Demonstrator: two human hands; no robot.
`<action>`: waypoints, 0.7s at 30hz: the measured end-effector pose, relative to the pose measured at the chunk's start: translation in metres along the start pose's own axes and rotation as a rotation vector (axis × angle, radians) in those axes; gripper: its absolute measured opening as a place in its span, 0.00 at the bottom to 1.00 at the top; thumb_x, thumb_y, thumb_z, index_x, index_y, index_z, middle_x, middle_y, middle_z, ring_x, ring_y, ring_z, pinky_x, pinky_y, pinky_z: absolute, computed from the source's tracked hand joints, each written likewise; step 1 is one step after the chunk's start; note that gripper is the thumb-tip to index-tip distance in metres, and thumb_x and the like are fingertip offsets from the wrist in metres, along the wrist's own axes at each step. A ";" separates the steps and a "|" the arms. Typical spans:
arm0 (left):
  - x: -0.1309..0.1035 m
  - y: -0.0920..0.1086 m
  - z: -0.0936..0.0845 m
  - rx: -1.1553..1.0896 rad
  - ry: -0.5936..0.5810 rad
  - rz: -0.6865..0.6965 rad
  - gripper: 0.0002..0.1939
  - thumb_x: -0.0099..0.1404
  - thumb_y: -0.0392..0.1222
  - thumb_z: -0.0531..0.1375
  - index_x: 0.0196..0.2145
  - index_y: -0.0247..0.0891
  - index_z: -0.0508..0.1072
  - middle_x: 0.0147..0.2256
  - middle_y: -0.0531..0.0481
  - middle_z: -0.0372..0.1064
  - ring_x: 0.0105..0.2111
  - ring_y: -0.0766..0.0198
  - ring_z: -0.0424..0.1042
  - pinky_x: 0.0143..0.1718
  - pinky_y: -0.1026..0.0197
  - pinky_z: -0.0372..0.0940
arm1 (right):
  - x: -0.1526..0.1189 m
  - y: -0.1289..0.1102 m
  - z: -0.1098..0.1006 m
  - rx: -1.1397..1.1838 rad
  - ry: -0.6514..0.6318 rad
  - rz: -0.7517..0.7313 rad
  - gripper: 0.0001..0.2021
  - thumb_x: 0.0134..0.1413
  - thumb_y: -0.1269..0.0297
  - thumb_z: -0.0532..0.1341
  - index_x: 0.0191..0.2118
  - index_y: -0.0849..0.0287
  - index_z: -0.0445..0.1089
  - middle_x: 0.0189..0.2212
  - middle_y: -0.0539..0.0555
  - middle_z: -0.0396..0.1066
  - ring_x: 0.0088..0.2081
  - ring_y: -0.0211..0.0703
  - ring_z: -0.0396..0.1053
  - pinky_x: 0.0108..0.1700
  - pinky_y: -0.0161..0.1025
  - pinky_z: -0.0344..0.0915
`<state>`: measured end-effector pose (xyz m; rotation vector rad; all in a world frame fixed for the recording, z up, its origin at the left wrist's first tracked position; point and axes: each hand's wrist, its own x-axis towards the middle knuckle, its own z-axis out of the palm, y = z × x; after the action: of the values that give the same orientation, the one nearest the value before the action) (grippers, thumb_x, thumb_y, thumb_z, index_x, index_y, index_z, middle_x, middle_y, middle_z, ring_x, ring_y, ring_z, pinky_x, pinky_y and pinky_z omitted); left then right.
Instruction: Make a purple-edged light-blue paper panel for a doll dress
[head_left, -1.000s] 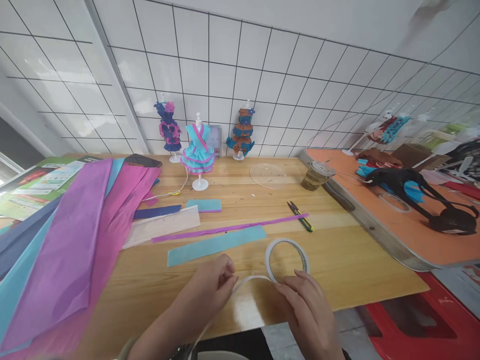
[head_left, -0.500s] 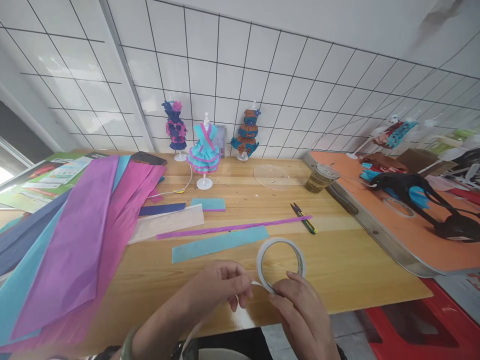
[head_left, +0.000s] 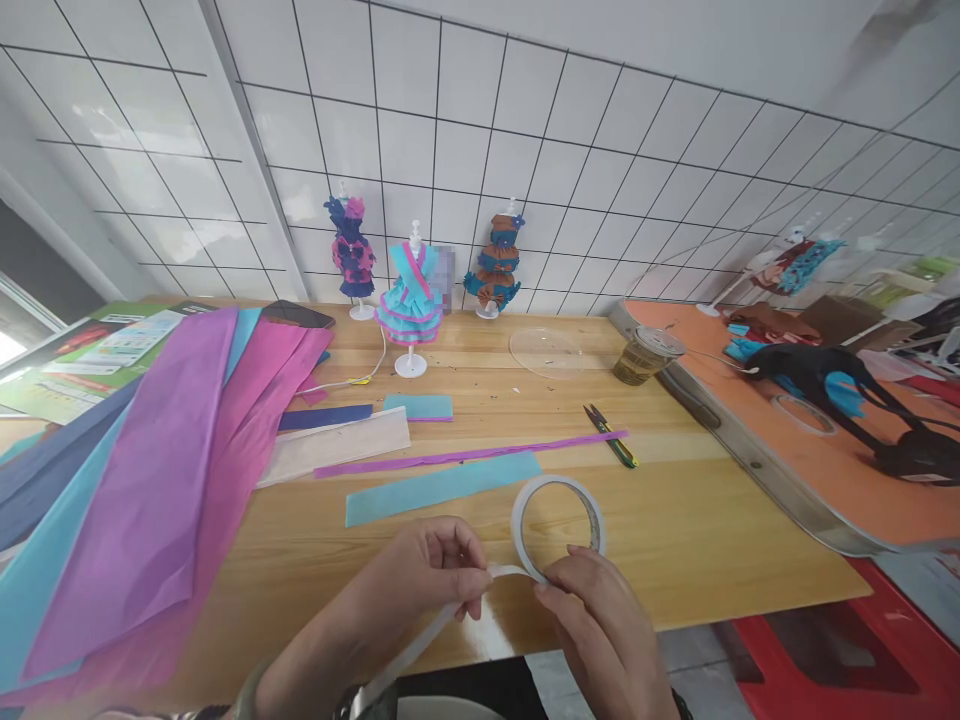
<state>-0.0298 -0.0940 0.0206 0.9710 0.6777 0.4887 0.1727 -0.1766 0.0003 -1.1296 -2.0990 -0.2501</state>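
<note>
My right hand (head_left: 604,625) is closed on the near edge of a roll of white tape (head_left: 519,525), which is tilted up over the tabletop. A short length of tape runs from the roll to my left hand (head_left: 431,575), whose thumb and forefinger pinch it. Beyond those fingers the tape strip (head_left: 420,641) hangs down toward the lower left, to the table's near edge. A light-blue crepe strip (head_left: 442,488) lies just past my hands. Behind it is a narrow purple strip (head_left: 450,456), and its right end touches a pair of thread snips (head_left: 619,450).
Crepe paper sheets (head_left: 150,500) cover the left side. Dressed miniature mannequins (head_left: 410,300) stand along the tiled wall. A lidded cup (head_left: 637,365) is near the table's right edge, beside an orange surface (head_left: 750,430). A red stool (head_left: 817,650) is at lower right.
My left hand has shifted slightly left, away from the roll, and more tape shows between my hands. The hanging strip is more visible too. My right hand still holds the roll.
</note>
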 end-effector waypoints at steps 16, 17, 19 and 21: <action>-0.002 0.010 0.006 0.565 0.107 0.005 0.09 0.56 0.44 0.57 0.29 0.35 0.72 0.26 0.53 0.66 0.28 0.67 0.62 0.31 0.64 0.57 | 0.029 -0.010 -0.011 -0.060 -0.081 -0.117 0.18 0.62 0.73 0.43 0.36 0.63 0.70 0.31 0.56 0.72 0.37 0.40 0.68 0.48 0.43 0.62; -0.002 0.009 0.007 0.549 0.116 0.008 0.08 0.56 0.43 0.57 0.28 0.35 0.72 0.25 0.53 0.65 0.27 0.67 0.62 0.31 0.64 0.57 | 0.028 -0.010 -0.010 -0.058 -0.078 -0.106 0.18 0.62 0.73 0.43 0.36 0.63 0.70 0.31 0.56 0.72 0.38 0.40 0.68 0.48 0.44 0.62; -0.002 0.007 0.007 0.492 0.105 0.011 0.07 0.56 0.42 0.57 0.27 0.35 0.70 0.24 0.55 0.64 0.26 0.68 0.61 0.30 0.65 0.56 | 0.027 -0.010 -0.008 -0.051 -0.072 -0.084 0.18 0.62 0.73 0.43 0.36 0.63 0.70 0.32 0.57 0.72 0.38 0.41 0.68 0.48 0.45 0.62; -0.002 0.005 0.006 0.423 0.091 0.009 0.06 0.56 0.41 0.57 0.27 0.35 0.69 0.23 0.56 0.62 0.25 0.70 0.59 0.28 0.66 0.55 | 0.026 -0.009 -0.008 -0.045 -0.083 -0.090 0.18 0.62 0.73 0.43 0.36 0.63 0.70 0.32 0.58 0.72 0.38 0.41 0.68 0.48 0.45 0.62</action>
<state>-0.0275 -0.0965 0.0285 1.3552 0.8796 0.4059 0.1602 -0.1694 0.0247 -1.0903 -2.2308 -0.2993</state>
